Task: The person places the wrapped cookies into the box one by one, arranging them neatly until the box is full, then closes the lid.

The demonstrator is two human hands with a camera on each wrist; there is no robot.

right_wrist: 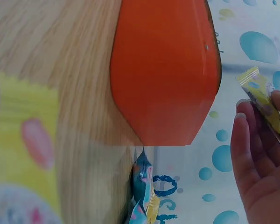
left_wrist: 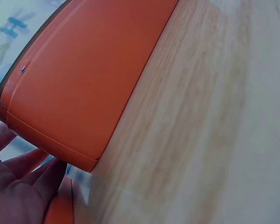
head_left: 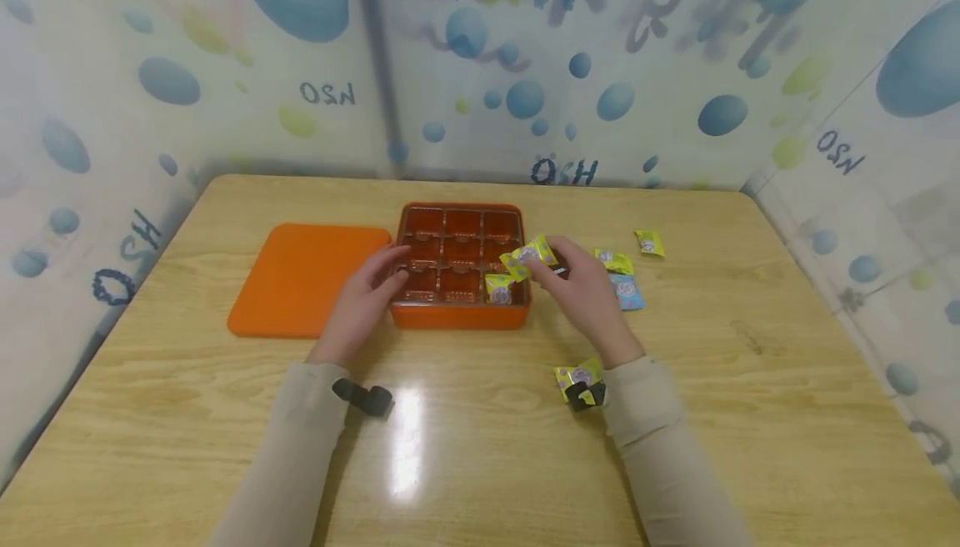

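An orange box [head_left: 459, 317] stands on the table, its clear insert divided into several compartments. My left hand [head_left: 362, 301] holds the box's left end, the thumb reaching over the rim; in the left wrist view, fingers [left_wrist: 46, 175] lie along the end wall. Above the box's right side my right hand [head_left: 581, 284] pinches a small yellow wrapped candy [head_left: 531, 257] between thumb and fingertips. In the right wrist view this candy [right_wrist: 261, 100] is held above rim height. Another yellow candy [head_left: 498, 288] lies in the front right compartment.
An orange lid [head_left: 303, 280] lies flat to the left of the box. Right of the box are yellow candies [head_left: 649, 243] and a blue one [head_left: 628, 293]. One more yellow candy [head_left: 573, 376] sits near my right wrist. A patterned wall [head_left: 495, 72] stands behind the table.
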